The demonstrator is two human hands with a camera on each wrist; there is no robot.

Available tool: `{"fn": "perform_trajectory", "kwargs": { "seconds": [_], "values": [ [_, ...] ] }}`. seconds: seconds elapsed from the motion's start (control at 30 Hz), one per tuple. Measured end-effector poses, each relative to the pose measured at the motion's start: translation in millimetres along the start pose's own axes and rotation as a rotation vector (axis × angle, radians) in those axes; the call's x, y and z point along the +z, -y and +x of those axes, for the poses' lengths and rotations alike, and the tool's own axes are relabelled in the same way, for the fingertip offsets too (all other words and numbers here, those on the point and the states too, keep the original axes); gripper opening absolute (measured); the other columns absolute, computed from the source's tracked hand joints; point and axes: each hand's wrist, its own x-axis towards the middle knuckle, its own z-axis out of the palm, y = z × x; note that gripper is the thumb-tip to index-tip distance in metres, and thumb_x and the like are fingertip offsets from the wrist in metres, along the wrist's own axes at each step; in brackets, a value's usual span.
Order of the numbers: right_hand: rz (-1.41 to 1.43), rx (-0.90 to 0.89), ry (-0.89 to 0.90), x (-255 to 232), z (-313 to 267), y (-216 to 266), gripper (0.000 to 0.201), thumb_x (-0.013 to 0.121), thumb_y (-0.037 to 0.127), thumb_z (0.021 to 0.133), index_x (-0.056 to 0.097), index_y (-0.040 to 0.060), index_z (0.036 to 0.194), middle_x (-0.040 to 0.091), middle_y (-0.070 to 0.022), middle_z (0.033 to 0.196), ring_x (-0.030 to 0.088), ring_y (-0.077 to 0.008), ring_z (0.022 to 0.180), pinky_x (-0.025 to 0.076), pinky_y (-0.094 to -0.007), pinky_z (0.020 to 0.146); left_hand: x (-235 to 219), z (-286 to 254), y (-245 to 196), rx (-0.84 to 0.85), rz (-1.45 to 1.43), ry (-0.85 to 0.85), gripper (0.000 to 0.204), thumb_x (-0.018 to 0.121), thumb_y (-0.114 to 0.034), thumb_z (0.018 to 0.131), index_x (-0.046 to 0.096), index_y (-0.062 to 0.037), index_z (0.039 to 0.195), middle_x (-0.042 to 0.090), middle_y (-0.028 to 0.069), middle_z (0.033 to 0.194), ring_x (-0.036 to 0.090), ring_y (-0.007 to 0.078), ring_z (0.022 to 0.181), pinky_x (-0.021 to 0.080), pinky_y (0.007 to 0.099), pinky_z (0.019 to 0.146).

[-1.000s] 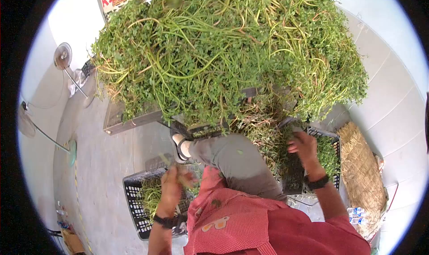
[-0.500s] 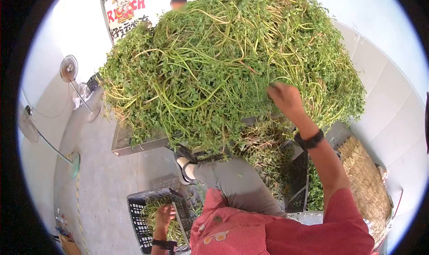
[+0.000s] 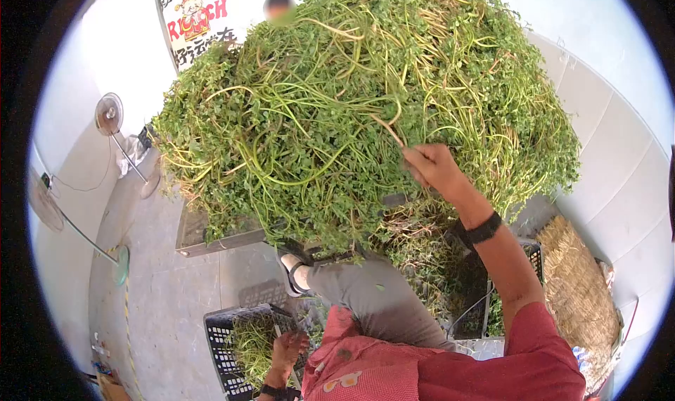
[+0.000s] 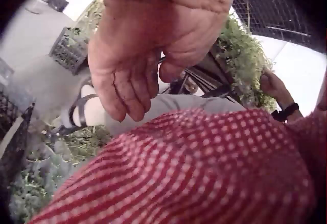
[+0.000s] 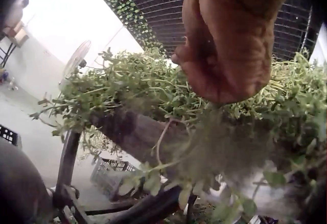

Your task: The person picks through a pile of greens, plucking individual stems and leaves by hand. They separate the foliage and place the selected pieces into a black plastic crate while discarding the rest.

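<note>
A large heap of leafy green stems (image 3: 316, 105) covers a raised table. At the heap's front my right hand (image 3: 436, 170) pinches a pale brownish stem (image 3: 388, 130) that runs up into the greenery. In the right wrist view my right hand (image 5: 227, 45) has its fingers curled in front of the heap (image 5: 148, 81). My left hand (image 3: 288, 349), low by my thigh, is beside a black crate (image 3: 223, 359) with cut stems (image 3: 254, 352) in it. The left wrist view shows my left hand (image 4: 148, 50) with relaxed, bent fingers and nothing held.
Under the table front lies a pile of stems (image 3: 422, 253). A second crate (image 3: 533, 257) stands at the right beside a straw bundle (image 3: 578, 295). Fans (image 3: 109, 114) stand at the left. My sandalled foot (image 3: 295, 274) is between the table and the left crate.
My right hand rose from beside the right crate to the heap and now pinches a stem. My left hand moved down to the left crate, then slightly right; the stem it seemed to hold is gone.
</note>
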Motion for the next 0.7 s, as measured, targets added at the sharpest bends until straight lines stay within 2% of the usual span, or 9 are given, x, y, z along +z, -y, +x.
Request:
{"fn": "perform_trajectory", "kwargs": {
  "seconds": [0.1, 0.17, 0.23, 0.27, 0.33, 0.47, 0.53, 0.63, 0.7],
  "values": [
    [0.114, 0.045, 0.102, 3, -44, -9, 0.036, 0.054, 0.03, 0.091, 0.062, 0.0033, 0.069, 0.048, 0.0017, 0.048, 0.042, -0.0046, 0.041, 0.032, -0.0231, 0.039, 6, 21, 7, -0.007, -0.033, 0.052, 0.017, 0.053, -0.008, 0.089, 0.059, 0.0048, 0.098, 0.063, 0.0082, 0.086, 0.058, 0.0125, 0.073, 0.046, 0.025, 0.063],
    [0.142, 0.02, 0.173, 10, -67, -10, 0.036, 0.053, 0.03, 0.092, 0.06, 0.0036, 0.068, 0.048, 0.0018, 0.048, 0.041, -0.0048, 0.04, 0.032, -0.0227, 0.038, 29, 25, -20, 0.007, -0.134, 0.075, 0.017, 0.053, -0.007, 0.089, 0.059, 0.0049, 0.1, 0.063, 0.0072, 0.087, 0.058, 0.0124, 0.073, 0.047, 0.0254, 0.064],
    [0.277, 0.118, 0.277, 23, -91, -11, 0.035, 0.051, 0.027, 0.093, 0.056, 0.0035, 0.067, 0.048, 0.0019, 0.05, 0.042, -0.0048, 0.041, 0.033, -0.0231, 0.039, 78, 7, -90, 0.364, 0.432, 0.118, 0.019, 0.052, -0.008, 0.09, 0.059, 0.0034, 0.103, 0.064, 0.0058, 0.088, 0.058, 0.011, 0.076, 0.047, 0.0247, 0.067],
    [0.279, 0.122, 0.278, 29, -100, -13, 0.035, 0.051, 0.027, 0.093, 0.056, 0.0035, 0.067, 0.048, 0.0019, 0.05, 0.042, -0.0048, 0.041, 0.033, -0.0231, 0.039, 92, 10, -104, 0.36, 0.433, 0.119, 0.019, 0.052, -0.008, 0.09, 0.059, 0.0034, 0.103, 0.064, 0.0058, 0.088, 0.058, 0.011, 0.076, 0.047, 0.0247, 0.067],
    [0.251, 0.152, 0.354, 39, -111, -19, 0.035, 0.051, 0.024, 0.093, 0.053, 0.0037, 0.065, 0.048, 0.0021, 0.051, 0.044, -0.0048, 0.043, 0.034, -0.0234, 0.04, 114, 18, -126, 0.64, 0.585, 0.213, 0.026, 0.049, -0.016, 0.093, 0.058, 0.0028, 0.108, 0.063, 0.0056, 0.095, 0.057, 0.0089, 0.086, 0.046, 0.0243, 0.072],
    [0.208, 0.204, 0.417, 43, -115, -24, 0.036, 0.051, 0.027, 0.093, 0.053, 0.0041, 0.066, 0.049, 0.0011, 0.052, 0.045, -0.0053, 0.047, 0.036, -0.0239, 0.043, 156, 25, -166, 0.589, 0.248, 0.349, 0.026, 0.051, -0.017, 0.093, 0.058, -0.0005, 0.112, 0.063, 0.0038, 0.099, 0.06, 0.0115, 0.084, 0.047, 0.0241, 0.069],
    [0.121, 0.16, 0.459, 47, -119, -31, 0.036, 0.051, 0.029, 0.093, 0.053, 0.0041, 0.066, 0.05, 0.0009, 0.053, 0.046, -0.0059, 0.048, 0.037, -0.0247, 0.044, 168, 28, -179, 0.416, 0.111, 0.335, 0.027, 0.052, -0.018, 0.093, 0.057, -0.0008, 0.113, 0.061, 0.0036, 0.103, 0.06, 0.0118, 0.088, 0.047, 0.0234, 0.069],
    [0.034, 0.151, 0.547, 56, -124, -29, 0.034, 0.052, 0.03, 0.092, 0.058, 0.0035, 0.071, 0.052, 0.0002, 0.054, 0.05, -0.0078, 0.05, 0.041, -0.0262, 0.047, 185, 41, -178, 0.551, -0.168, 0.424, 0.029, 0.053, -0.021, 0.093, 0.056, -0.0011, 0.114, 0.064, 0.0066, 0.094, 0.058, 0.0087, 0.076, 0.043, 0.0199, 0.058],
    [-0.007, 0.247, 0.609, 62, -125, -18, 0.027, 0.05, 0.024, 0.094, 0.061, 0.0015, 0.083, 0.06, -0.0029, 0.066, 0.057, -0.0082, 0.059, 0.049, -0.0237, 0.055, 182, 49, -175, 0.52, -0.151, 0.437, 0.027, 0.053, -0.02, 0.092, 0.057, -0.001, 0.111, 0.064, 0.0064, 0.092, 0.058, 0.0093, 0.073, 0.043, 0.0199, 0.055]
  ]
}}
